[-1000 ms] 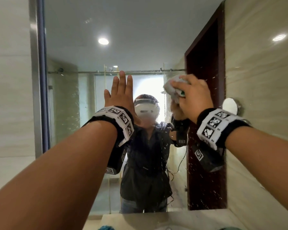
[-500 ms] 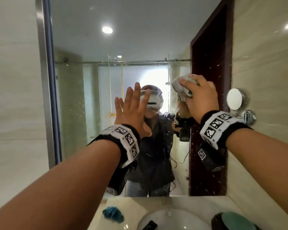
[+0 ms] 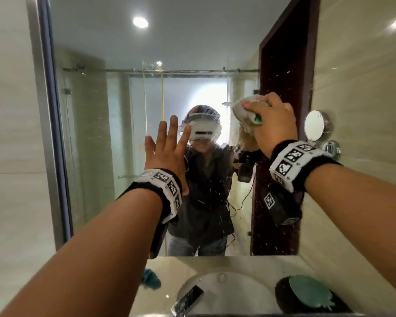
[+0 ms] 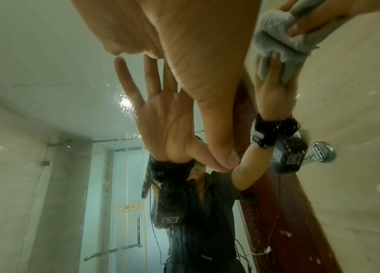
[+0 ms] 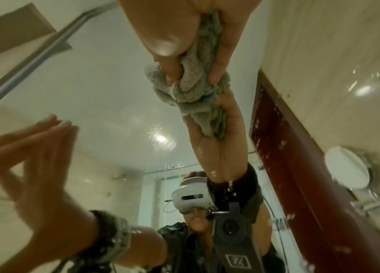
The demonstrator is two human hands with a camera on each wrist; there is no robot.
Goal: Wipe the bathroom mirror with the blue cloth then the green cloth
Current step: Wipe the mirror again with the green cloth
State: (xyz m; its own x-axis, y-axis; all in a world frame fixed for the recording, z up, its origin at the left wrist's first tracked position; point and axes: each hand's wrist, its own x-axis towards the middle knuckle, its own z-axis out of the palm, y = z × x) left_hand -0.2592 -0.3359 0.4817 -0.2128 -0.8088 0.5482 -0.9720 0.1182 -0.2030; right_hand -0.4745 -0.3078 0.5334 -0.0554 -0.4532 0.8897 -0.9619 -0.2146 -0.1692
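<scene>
**Green cloth at work on the mirror's right side**

Fluffy grey-green cloth point(image 3: 246, 115) is bunched in the right hand point(image 3: 272, 124), fingers clamped round it, pressed near the spattered bathroom mirror's point(image 3: 96, 133) right edge to scrub. Left hand point(image 3: 167, 152), fingers spread, braces flat on the glass. Crumpled blue cloth point(image 3: 151, 279) lies discarded on the counter's point(image 3: 169, 266) left side. Both hands sit lower than a second ago.

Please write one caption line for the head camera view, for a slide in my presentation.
Right hand presses a bunched green cloth on the spotted bathroom mirror; left hand flat against the glass.
</scene>
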